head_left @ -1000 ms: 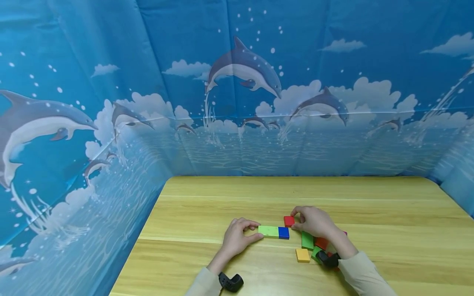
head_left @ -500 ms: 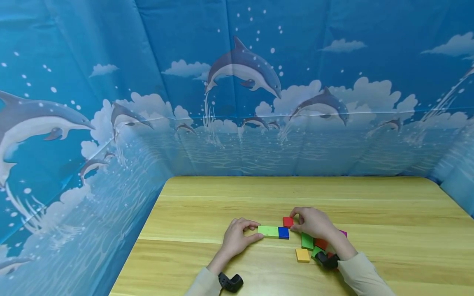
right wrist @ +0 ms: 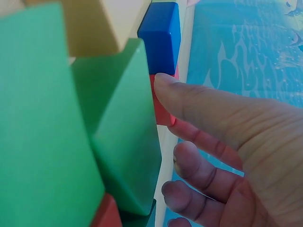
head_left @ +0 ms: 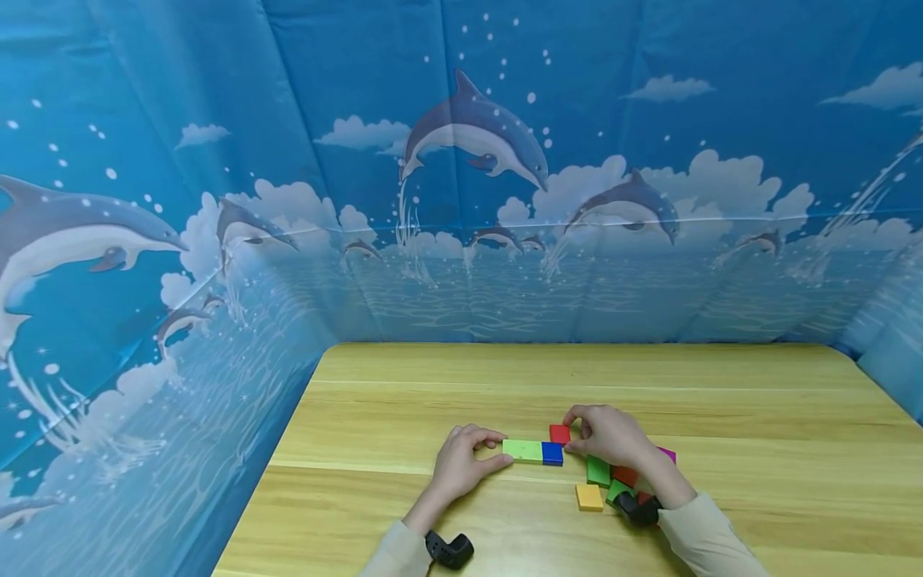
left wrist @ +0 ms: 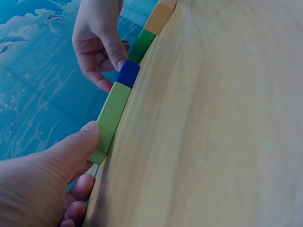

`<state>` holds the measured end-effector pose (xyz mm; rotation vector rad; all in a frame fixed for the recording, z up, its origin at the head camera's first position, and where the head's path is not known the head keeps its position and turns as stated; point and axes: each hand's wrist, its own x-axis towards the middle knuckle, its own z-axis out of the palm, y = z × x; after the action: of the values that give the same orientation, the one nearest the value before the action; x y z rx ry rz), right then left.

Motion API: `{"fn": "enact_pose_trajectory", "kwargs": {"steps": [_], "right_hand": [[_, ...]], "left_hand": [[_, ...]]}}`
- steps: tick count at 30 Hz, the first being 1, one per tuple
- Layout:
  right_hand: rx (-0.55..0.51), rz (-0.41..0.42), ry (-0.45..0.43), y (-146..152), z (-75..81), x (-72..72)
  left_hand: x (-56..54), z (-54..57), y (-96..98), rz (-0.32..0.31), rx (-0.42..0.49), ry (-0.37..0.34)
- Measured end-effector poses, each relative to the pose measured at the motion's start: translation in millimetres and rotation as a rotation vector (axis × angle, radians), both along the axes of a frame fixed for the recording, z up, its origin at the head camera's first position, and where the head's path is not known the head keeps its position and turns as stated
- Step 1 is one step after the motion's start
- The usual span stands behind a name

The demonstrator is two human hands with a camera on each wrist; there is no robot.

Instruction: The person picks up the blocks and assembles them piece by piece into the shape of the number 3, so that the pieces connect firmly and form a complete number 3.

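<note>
My left hand (head_left: 459,465) pinches the left end of a light green rectangular block (head_left: 522,451) between thumb and fingers. Against that block's right end sits a small blue block (head_left: 552,453). Just behind the blue one is a red square block (head_left: 559,433), pinched at its right side by my right hand (head_left: 613,433). In the right wrist view my thumb lies on the red block (right wrist: 163,106), which touches or nearly touches the blue block (right wrist: 161,38). From the left wrist view the red block is hidden behind the blue block (left wrist: 128,74).
Beneath and in front of my right wrist lies a loose group of blocks: a green block (head_left: 598,470), a red-orange block (head_left: 624,475), a magenta block (head_left: 667,455) and others partly covered. A yellow block (head_left: 589,498) lies nearer me on the wooden table (head_left: 346,497). A dolphin-printed curtain (head_left: 461,296) hangs behind.
My right hand has shifted the red block slightly left and toward me, closer to the blue block. The left hand and the light green block have stayed in place.
</note>
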<state>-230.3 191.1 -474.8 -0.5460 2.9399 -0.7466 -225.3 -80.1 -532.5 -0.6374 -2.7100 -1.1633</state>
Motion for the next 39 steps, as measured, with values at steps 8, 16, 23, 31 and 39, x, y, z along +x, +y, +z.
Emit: {"fn": "enact_pose_trajectory", "kwargs": {"steps": [8,16,23,31,39], "right_hand": [[-0.007,-0.009,-0.013,0,-0.6,1.0],[-0.047,0.01,-0.018,4,2.2,4.2],[-0.105,0.062,-0.016,13,8.8,19.7],[-0.136,0.169,-0.118,23,14.4,44.9],[-0.15,0.253,-0.159,29,11.3,57.7]], "left_hand": [[-0.3,-0.6,-0.3,-0.007,0.007,0.004],[-1.6,-1.3,-0.4,-0.004,0.005,0.005],[-1.7,-1.1,0.2,-0.001,-0.001,0.006],[-1.6,-0.6,0.8,0.001,-0.004,-0.001],[-0.8,0.5,1.3,0.003,-0.006,-0.002]]}}
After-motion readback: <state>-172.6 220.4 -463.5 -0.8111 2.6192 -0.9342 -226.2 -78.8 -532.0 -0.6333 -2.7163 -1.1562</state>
